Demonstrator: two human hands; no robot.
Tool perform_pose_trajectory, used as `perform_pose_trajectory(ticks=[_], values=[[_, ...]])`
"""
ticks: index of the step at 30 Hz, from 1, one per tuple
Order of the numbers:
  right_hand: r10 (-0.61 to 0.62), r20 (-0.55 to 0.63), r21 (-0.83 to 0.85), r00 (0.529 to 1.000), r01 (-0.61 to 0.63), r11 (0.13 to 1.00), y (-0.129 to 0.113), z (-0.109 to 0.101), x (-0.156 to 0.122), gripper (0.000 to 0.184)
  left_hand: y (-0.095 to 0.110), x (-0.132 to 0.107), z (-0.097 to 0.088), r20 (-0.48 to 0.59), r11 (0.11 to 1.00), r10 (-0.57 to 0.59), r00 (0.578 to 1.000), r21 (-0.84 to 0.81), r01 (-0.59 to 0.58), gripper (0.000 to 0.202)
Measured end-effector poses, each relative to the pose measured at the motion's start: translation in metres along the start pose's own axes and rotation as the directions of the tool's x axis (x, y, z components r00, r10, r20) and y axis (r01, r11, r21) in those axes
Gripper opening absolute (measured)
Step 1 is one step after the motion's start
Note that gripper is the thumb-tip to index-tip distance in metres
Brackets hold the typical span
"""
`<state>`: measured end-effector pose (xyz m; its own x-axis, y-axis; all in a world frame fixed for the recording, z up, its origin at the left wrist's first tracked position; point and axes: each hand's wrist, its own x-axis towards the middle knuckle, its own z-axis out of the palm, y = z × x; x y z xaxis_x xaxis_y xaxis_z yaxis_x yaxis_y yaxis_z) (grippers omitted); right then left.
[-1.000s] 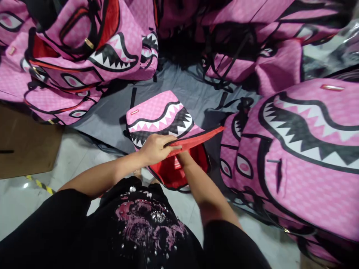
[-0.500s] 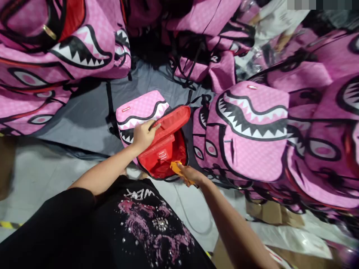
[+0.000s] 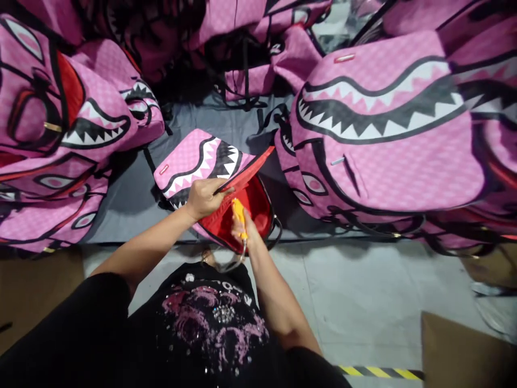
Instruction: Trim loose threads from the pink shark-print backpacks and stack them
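Note:
A pink backpack (image 3: 189, 159) printed with a shark mouth lies on a grey sheet (image 3: 129, 199) in front of me, its flap (image 3: 246, 172) lifted to show red lining. My left hand (image 3: 204, 196) is closed on the flap's edge and holds it up. My right hand (image 3: 244, 231) is closed on a small yellow tool (image 3: 239, 211), which points into the red opening. A thin clear cord (image 3: 228, 264) hangs from that hand toward my shirt.
Piles of matching pink shark-mouth backpacks surround the spot, on the left (image 3: 60, 134), at the back (image 3: 250, 59) and on the right (image 3: 388, 129). Pale floor (image 3: 363, 302) lies to my right, with brown cardboard (image 3: 464, 350) and a yellow-black striped tape (image 3: 379, 372).
My right hand came from inside the bag a second ago, appeared holding the yellow tool, and has moved up to the opening. The view swung right and back.

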<state>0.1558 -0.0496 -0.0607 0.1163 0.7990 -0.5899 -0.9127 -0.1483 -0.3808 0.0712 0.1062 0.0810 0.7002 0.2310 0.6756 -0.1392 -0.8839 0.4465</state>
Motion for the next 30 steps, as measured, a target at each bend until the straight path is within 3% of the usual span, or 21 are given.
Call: perform_pose_trajectory(ticks=[4, 11, 15, 19, 22, 24, 26, 27, 29, 30], values=[[0.025, -0.006, 0.055, 1.0, -0.024, 0.998, 0.018, -0.012, -0.014, 0.062, -0.013, 0.011, -0.003, -0.043, 0.99, 0.137, 0.99, 0.036, -0.135, 0.022], [0.084, -0.089, -0.008, 0.993, -0.085, 0.996, 0.02, -0.018, -0.016, 0.063, -0.025, 0.021, -0.005, -0.097, 0.982, 0.181, 0.979, 0.068, -0.175, 0.025], [0.125, -0.103, -0.082, 0.987, -0.134, 0.988, 0.027, -0.013, -0.019, 0.062, -0.031, 0.022, -0.006, -0.072, 0.984, 0.141, 0.987, 0.121, -0.132, 0.032], [0.152, -0.148, -0.286, 0.977, -0.189, 0.94, 0.023, 0.001, -0.024, 0.062, -0.035, 0.026, -0.005, -0.11, 0.981, 0.188, 0.976, 0.077, -0.181, 0.024], [0.115, -0.213, -0.475, 0.97, -0.206, 0.855, 0.006, 0.006, -0.044, 0.055, -0.035, 0.029, -0.006, -0.071, 0.971, 0.233, 0.97, 0.069, -0.228, 0.024], [0.058, -0.312, -0.65, 0.948, -0.257, 0.715, -0.013, 0.004, -0.068, 0.05, -0.034, 0.028, -0.009, -0.02, 0.964, 0.253, 0.967, 0.085, -0.251, 0.028], [-0.104, -0.421, -0.783, 0.901, -0.303, 0.543, -0.035, 0.002, -0.092, 0.048, -0.031, 0.025, -0.014, 0.02, 0.958, 0.267, 0.964, 0.1, -0.267, 0.03], [-0.214, -0.444, -0.807, 0.87, -0.285, 0.517, -0.046, 0.002, -0.1, 0.048, -0.029, 0.023, -0.016, 0.032, 0.954, 0.279, 0.96, 0.101, -0.281, 0.029], [-0.379, -0.446, -0.79, 0.811, -0.158, 0.592, -0.061, 0.011, -0.099, 0.052, -0.025, 0.019, -0.018, 0.051, 0.943, 0.313, 0.948, 0.098, -0.317, 0.029], [-0.406, -0.421, -0.778, 0.811, -0.092, 0.622, -0.064, 0.019, -0.09, 0.054, -0.023, 0.017, -0.018, 0.065, 0.937, 0.33, 0.942, 0.098, -0.335, 0.029]])
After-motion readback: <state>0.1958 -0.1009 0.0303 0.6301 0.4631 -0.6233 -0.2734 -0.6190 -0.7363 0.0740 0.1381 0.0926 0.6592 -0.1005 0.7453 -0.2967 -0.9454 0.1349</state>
